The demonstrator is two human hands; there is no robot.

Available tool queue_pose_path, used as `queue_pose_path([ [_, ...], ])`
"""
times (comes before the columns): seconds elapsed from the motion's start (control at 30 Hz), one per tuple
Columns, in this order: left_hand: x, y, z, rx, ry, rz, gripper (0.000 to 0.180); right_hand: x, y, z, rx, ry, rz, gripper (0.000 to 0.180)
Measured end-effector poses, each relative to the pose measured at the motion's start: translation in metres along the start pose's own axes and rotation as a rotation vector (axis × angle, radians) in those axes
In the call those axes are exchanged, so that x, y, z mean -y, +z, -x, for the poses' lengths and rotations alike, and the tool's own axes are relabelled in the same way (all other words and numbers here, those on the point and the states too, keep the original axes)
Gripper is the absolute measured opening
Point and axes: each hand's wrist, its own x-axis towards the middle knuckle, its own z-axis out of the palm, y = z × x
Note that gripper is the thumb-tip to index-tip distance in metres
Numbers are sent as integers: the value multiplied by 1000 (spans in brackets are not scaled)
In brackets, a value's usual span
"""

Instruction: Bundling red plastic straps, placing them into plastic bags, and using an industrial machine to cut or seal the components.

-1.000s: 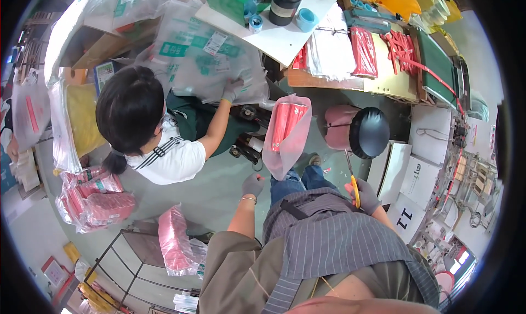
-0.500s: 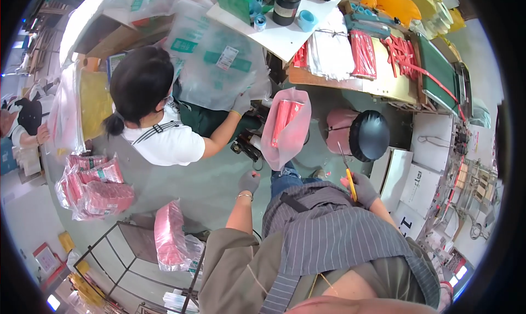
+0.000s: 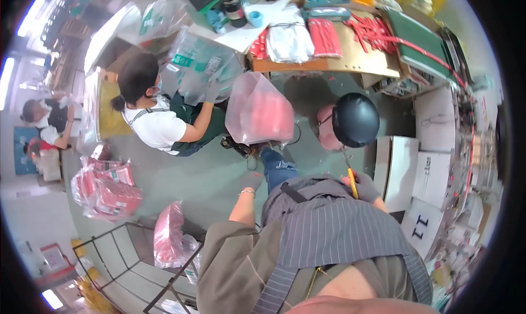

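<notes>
My left hand (image 3: 252, 179), in a grey glove with a bracelet at the wrist, hangs over the grey floor beside my jeans leg (image 3: 277, 168). I cannot make out whether it holds anything. My right hand (image 3: 366, 187), also gloved, grips a yellow-handled tool (image 3: 353, 183) with a thin metal tip pointing up. Just ahead of my knee stands a clear plastic bag of red items (image 3: 259, 111). A black round stool (image 3: 355, 119) is close to my right hand.
A person in a white shirt (image 3: 158, 128) crouches at the left, holding a large clear bag with green print (image 3: 198, 67). The worktable (image 3: 350, 62) carries red and white bundles. Bags of red goods (image 3: 104, 188) and a wire rack (image 3: 126, 259) sit lower left; white boxes (image 3: 405, 171) at right.
The view has shifted a little, so the crouching person and the bag of red items sit higher in the picture. My hands keep nearly the same places and the same grip.
</notes>
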Motion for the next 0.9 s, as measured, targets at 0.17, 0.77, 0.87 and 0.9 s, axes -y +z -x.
queue_pose_path([
  [0.17,-22,76,-2,290,205,-339,41,-82,-53,89,-121,116,-484,28],
  [0.77,-371,157,-43,418,658,-506,29,-167,-192,132,-636,-155,-1211,50],
  [0.87,-422,184,-51,514,731,-364,28,-196,-243,100,-674,-114,-1292,49],
  [0.9,-440,184,-47,509,658,-354,27,-205,-263,91,-682,-76,-1363,48],
])
